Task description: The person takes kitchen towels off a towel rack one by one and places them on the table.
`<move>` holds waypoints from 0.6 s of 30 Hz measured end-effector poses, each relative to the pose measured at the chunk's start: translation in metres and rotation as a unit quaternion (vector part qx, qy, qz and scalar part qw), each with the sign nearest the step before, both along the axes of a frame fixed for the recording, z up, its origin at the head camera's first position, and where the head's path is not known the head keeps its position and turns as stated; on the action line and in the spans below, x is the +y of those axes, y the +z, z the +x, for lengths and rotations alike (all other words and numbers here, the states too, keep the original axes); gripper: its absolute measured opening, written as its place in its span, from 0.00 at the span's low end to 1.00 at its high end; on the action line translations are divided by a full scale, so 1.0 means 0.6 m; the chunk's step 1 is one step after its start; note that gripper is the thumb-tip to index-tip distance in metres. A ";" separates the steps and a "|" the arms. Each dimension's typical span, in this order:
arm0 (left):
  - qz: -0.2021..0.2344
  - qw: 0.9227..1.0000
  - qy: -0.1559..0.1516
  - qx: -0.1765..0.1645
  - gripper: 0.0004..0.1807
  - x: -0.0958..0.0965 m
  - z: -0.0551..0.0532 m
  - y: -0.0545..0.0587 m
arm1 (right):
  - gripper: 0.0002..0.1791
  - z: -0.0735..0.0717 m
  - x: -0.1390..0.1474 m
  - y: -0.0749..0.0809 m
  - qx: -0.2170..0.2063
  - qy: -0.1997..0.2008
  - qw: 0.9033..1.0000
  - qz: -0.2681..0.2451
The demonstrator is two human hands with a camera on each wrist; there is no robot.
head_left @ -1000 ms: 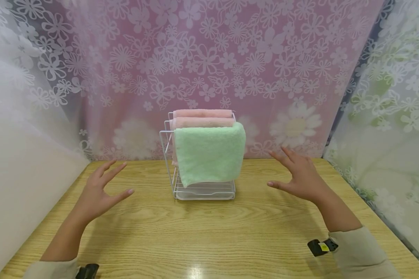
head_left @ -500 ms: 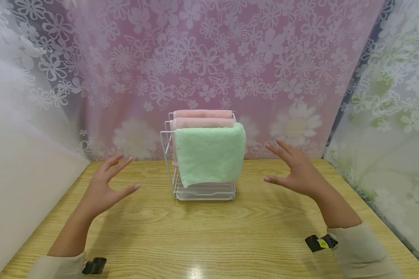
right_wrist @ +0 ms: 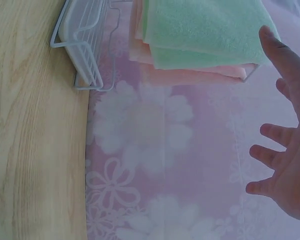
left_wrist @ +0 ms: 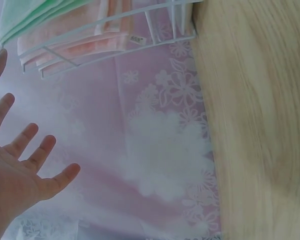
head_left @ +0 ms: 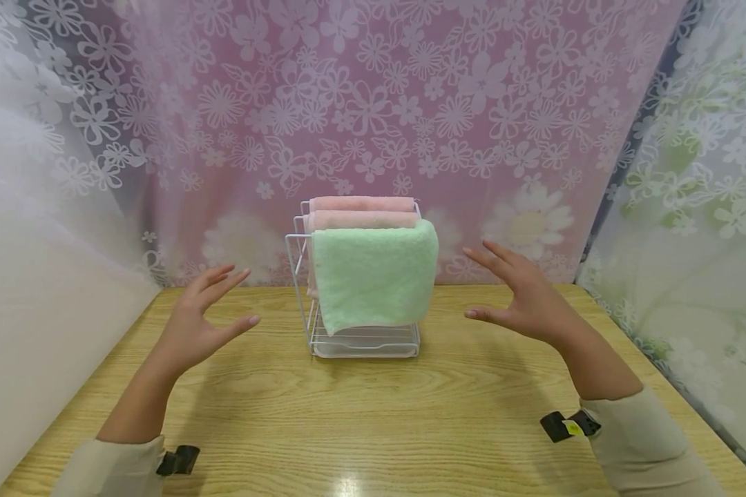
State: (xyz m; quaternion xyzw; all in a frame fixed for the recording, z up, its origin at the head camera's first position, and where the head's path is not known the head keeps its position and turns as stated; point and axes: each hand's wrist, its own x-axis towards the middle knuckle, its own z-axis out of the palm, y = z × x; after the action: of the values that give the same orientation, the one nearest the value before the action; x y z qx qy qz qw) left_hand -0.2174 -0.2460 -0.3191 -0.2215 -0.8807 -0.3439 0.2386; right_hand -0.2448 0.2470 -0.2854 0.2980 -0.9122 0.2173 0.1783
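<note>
A white wire rack (head_left: 297,276) stands upright on the wooden table. Over its front bar hangs a green towel (head_left: 376,279), folded and draped with one lower corner dipping. Behind it two pink towels (head_left: 363,219) hang on the rear bars, mostly hidden by the green one. My left hand (head_left: 195,328) is in the air left of the rack, fingers spread and holding nothing. To the right of the rack my right hand (head_left: 528,300) hovers likewise, thumb apart from the fingers. Both wrist views show each hand's fingers apart from the towels.
A shallow white tray (head_left: 367,348) sits in the rack's base. The wooden table (head_left: 373,428) reaches back to a pink flowered curtain (head_left: 373,103). Pale sheets (head_left: 709,207) close off the sides. A black strap device (head_left: 568,426) is on each wrist.
Both hands have moved inward toward the rack and slightly up in the view, the left one farther. The rack and towels have stayed in place.
</note>
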 end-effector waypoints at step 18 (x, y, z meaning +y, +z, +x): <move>0.021 0.998 -0.029 0.042 0.35 0.029 -0.019 0.028 | 0.50 -0.003 -0.031 0.035 0.021 0.049 0.998 -0.015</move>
State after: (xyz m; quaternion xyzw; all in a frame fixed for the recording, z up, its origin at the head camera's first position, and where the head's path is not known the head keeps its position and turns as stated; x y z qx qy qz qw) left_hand -0.2285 -0.2286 -0.3020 -0.2565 -0.8554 -0.3598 0.2703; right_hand -0.2467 0.2282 -0.2646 0.3442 -0.8891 0.2336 0.1911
